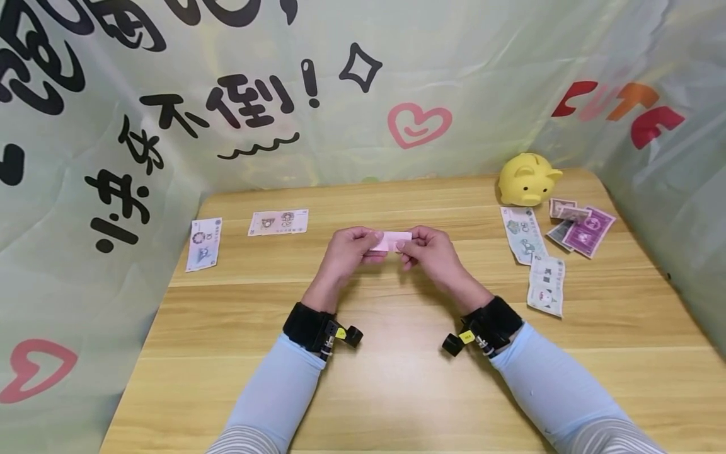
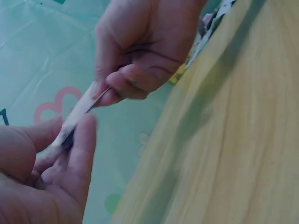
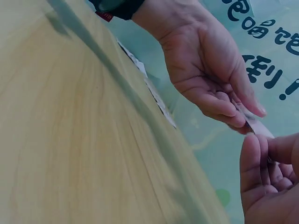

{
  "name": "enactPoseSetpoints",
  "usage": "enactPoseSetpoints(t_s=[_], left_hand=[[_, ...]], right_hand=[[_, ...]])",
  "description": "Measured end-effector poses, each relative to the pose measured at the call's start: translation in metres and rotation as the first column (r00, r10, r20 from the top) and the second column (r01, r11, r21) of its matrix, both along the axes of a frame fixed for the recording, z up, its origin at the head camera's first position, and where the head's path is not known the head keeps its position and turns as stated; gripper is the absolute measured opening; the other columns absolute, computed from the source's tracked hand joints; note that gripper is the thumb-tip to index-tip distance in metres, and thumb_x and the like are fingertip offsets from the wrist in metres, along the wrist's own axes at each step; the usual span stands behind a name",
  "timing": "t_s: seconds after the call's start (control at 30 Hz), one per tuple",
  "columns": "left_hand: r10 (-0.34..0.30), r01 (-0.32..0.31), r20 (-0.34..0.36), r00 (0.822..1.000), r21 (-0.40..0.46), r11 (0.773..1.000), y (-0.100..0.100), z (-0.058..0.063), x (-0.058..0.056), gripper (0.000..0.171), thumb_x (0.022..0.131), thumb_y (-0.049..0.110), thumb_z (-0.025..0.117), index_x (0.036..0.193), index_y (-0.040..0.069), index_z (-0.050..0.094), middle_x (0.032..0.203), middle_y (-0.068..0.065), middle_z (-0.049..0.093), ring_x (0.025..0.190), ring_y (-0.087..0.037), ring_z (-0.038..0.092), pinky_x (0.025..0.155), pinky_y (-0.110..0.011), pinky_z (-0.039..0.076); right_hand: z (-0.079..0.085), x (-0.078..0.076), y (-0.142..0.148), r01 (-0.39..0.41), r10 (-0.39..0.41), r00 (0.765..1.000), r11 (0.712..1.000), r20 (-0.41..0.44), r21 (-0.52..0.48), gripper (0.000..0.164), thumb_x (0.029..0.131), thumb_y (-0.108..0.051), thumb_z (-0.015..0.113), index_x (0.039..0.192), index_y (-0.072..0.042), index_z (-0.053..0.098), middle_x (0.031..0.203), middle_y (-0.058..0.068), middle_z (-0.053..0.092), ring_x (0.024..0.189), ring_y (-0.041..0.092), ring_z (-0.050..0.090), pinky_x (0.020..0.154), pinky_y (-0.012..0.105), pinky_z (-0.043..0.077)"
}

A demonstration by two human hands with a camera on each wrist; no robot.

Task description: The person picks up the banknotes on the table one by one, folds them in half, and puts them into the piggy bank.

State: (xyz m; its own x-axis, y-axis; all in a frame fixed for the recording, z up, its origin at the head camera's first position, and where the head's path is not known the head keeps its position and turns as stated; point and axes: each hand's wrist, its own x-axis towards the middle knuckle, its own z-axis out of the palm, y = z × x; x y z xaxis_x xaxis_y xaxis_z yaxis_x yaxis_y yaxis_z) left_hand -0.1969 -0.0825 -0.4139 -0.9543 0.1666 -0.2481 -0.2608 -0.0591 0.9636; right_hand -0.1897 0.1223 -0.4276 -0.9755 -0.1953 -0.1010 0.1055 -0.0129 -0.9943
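Observation:
Over the middle of the table, my left hand (image 1: 347,253) and right hand (image 1: 435,257) hold a narrow folded pink banknote (image 1: 393,240) between them. Each hand pinches one end, thumb on top and fingers beneath. In the left wrist view the folded note (image 2: 80,111) appears nearly edge-on, with a dark underside near the left fingers. The right wrist view shows only a short pale stretch of the note (image 3: 259,128) between the two hands; its ends are hidden by the fingers.
A yellow piggy bank (image 1: 526,181) stands at the back right of the wooden table (image 1: 391,397). Before it lie several notes, including a purple one (image 1: 590,232) and two pale ones. Two more, a pinkish note (image 1: 278,222) and a bluish note (image 1: 203,244), lie at the left. Printed cloth surrounds the table.

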Motion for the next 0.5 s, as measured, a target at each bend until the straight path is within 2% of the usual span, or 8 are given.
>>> enactPoseSetpoints(t_s=[0.17,0.27,0.4,0.5], left_hand=[[-0.024,0.019,0.076,0.997,0.065,0.998,-0.0033,0.0026,-0.0007,0.02,0.102,0.0,0.065,0.119,-0.01,0.067,0.111,-0.023,0.072,0.082,-0.019,0.079,0.082,-0.032,0.066],[-0.027,0.019,0.085,0.996,0.087,0.996,-0.0045,0.0036,-0.0008,0.025,0.103,-0.003,0.063,0.127,-0.01,0.065,0.117,-0.026,0.071,0.082,-0.019,0.079,0.082,-0.031,0.066],[-0.033,0.023,0.083,0.996,0.128,0.992,-0.0056,0.0029,-0.001,0.035,0.103,-0.004,0.061,0.138,-0.003,0.063,0.121,-0.029,0.07,0.08,-0.019,0.079,0.079,-0.029,0.066],[-0.034,0.021,0.08,0.996,0.157,0.987,-0.005,0.0025,-0.0007,0.038,0.103,-0.004,0.061,0.141,0.0,0.063,0.124,-0.029,0.069,0.079,-0.018,0.079,0.078,-0.028,0.066]], right_hand=[[-0.0001,-0.002,0.0026,0.039,-0.038,0.999,0.999,0.022,-0.036,0.015,0.101,0.002,0.066,0.11,0.013,0.06,0.079,0.006,0.07,0.066,0.011,0.066,0.06,0.025,0.063],[-0.0009,-0.0026,0.0027,0.035,-0.034,0.999,0.998,0.028,-0.058,0.015,0.101,0.002,0.066,0.112,0.01,0.06,0.077,0.001,0.07,0.066,0.01,0.066,0.06,0.025,0.062],[-0.0011,-0.0028,0.0034,0.042,-0.04,0.999,0.996,0.034,-0.078,0.012,0.102,0.001,0.066,0.111,0.006,0.061,0.076,-0.001,0.07,0.064,0.01,0.065,0.057,0.024,0.061],[-0.0016,-0.0033,0.0045,0.047,-0.045,0.999,0.996,0.028,-0.081,0.012,0.102,0.0,0.066,0.11,0.007,0.062,0.076,-0.002,0.07,0.062,0.009,0.063,0.055,0.023,0.059]])
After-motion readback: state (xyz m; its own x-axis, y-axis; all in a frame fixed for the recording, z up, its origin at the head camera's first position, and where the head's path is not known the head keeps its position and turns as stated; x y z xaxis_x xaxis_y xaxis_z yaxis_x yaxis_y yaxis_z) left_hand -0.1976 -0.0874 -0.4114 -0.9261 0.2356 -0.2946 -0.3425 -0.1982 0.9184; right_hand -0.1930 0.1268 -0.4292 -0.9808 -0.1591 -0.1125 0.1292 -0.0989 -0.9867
